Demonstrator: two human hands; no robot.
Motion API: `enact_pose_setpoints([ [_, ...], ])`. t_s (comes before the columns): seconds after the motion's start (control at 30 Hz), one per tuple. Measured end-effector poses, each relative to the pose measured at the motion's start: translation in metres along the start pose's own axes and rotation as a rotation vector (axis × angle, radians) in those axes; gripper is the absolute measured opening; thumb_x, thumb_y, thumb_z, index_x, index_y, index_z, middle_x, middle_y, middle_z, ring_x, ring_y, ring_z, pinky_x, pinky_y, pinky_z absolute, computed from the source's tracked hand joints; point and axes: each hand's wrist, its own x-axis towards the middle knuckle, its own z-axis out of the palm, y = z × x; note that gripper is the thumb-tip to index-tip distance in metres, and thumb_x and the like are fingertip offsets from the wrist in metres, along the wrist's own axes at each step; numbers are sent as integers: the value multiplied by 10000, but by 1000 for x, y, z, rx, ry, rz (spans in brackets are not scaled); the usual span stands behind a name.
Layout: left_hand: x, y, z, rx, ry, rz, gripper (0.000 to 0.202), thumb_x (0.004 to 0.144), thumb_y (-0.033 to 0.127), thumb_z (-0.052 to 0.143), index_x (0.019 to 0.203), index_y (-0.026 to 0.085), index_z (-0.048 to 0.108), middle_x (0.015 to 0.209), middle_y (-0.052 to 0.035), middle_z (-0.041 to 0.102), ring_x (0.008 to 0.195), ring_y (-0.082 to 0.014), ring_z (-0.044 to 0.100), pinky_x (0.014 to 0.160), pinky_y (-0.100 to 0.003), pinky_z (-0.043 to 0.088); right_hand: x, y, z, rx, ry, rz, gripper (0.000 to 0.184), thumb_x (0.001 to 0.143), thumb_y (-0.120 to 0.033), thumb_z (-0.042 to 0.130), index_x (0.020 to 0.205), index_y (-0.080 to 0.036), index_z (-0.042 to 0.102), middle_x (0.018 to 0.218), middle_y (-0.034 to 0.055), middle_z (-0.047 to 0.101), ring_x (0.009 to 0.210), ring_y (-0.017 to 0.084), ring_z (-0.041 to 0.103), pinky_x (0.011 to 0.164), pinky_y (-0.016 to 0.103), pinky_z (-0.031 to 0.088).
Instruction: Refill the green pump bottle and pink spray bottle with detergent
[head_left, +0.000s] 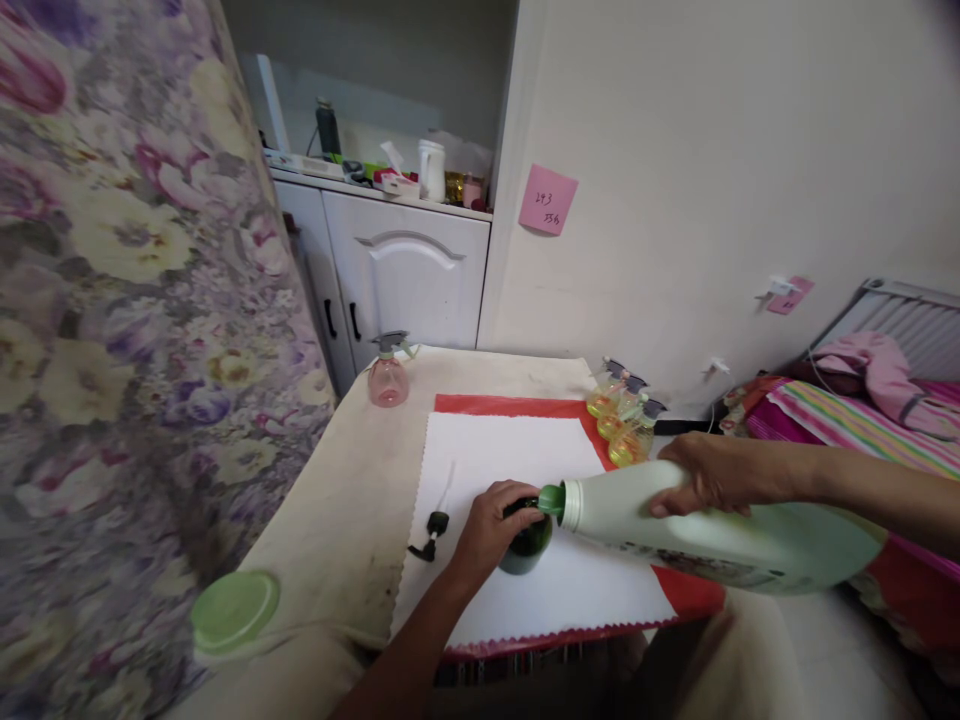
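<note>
My left hand (pixel 491 522) is wrapped round a small dark green bottle (pixel 527 545) standing on a white cloth (pixel 510 470). My right hand (pixel 709 475) grips a large white and green jug (pixel 720 530), tipped on its side so that its green spout (pixel 551 500) meets the mouth of the small bottle. A black pump sprayer head with its thin tube (pixel 435 520) lies on the cloth just left of my left hand.
A pink spray bottle (pixel 388 372) stands at the table's far left. Three yellow spray bottles (pixel 626 420) stand by the wall. A green lid (pixel 234 610) lies near the front left corner. A red cloth (pixel 525 405) lies under the white one. A floral curtain (pixel 112 300) hangs at the left.
</note>
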Motion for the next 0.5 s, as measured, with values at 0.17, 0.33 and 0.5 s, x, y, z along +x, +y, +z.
enact_pose_setpoints([
  [0.17,0,-1,0,-1,2,0,183,763,214,691,937,244,741,950,-36,711,948,-215,632,873,-310,455,-1,-2,-1,6,0,-6,612,656,-712,597,868,-143,677,588,29,628,472,141,540,410,224,372],
  [0.33,0,-1,-1,-1,6,4,179,760,223,696,932,244,742,951,-37,713,947,-217,633,875,-315,458,0,-1,-1,-5,-9,-3,621,655,-717,593,867,-140,678,605,37,636,474,146,546,414,234,378],
  [0.5,1,-1,0,-1,2,4,183,763,223,690,938,242,741,956,-41,713,953,-218,631,883,-317,459,1,0,0,4,-7,-2,617,660,-718,590,861,-141,671,603,34,626,469,141,537,411,233,373],
])
